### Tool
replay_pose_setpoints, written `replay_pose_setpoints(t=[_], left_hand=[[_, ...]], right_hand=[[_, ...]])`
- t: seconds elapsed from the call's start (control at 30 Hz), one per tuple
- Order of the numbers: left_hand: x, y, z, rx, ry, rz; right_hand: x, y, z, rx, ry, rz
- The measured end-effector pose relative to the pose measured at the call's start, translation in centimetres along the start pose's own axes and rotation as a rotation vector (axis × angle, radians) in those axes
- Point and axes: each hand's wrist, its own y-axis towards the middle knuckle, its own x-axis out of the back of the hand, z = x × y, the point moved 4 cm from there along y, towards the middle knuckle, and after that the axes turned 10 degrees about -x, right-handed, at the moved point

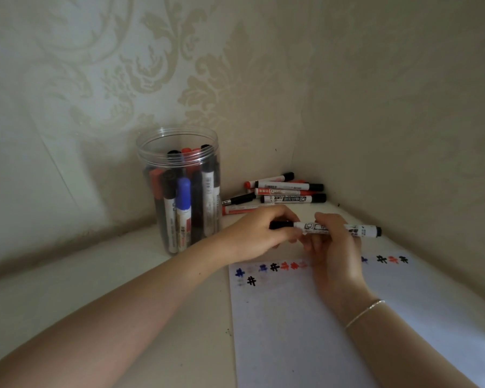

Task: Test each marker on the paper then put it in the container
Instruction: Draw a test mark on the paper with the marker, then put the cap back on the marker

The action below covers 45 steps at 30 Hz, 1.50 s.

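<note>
Your left hand (259,233) grips black cap end of marker (326,228); right hand (333,242) holds barrel, just above far edge of paper (305,331). Paper carries row of test marks (275,267) plus start of second row. Container (179,189) near back corner of counter holds many markers. Pile (280,193) in corner waits untested. Judgement: over half done.

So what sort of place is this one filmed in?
Probably a home: a corner nook. Cream damask-patterned wallpaper covers both walls, which meet behind a pale tabletop holding a clear plastic jar of markers and a white paper sheet with test marks.
</note>
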Motion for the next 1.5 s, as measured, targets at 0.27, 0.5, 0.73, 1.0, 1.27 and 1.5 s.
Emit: replay_pose_setpoints(t=[0.27,0.5,0.73,1.0,1.27,1.5], left_hand=[[0.7,-0.2,0.0,0.109,-0.197,-0.073],[1.8,0.3,0.1,0.216,0.030,-0.291],[0.5,0.4,0.3,0.215,0.225,-0.452],[1.0,0.7,-1.9,0.137,0.427,-0.518],[0.7,0.0,-6.9,-0.123,0.636,-0.400],[9.1,-2.4,-15.0,-0.359,0.653,-0.620]], right_hand=[[-0.6,-0.7,0.3,0.033,-0.162,0.018],[0.1,-1.0,0.5,0.080,-0.189,-0.148],[-0.2,-1.0,0.3,0.164,-0.307,-0.161],[-0.6,-1.9,0.8,0.172,-0.193,-0.168],[-0.3,-2.0,2.6,0.047,-0.049,-0.119],[-6.7,-0.7,4.7,-0.136,-0.091,0.141]])
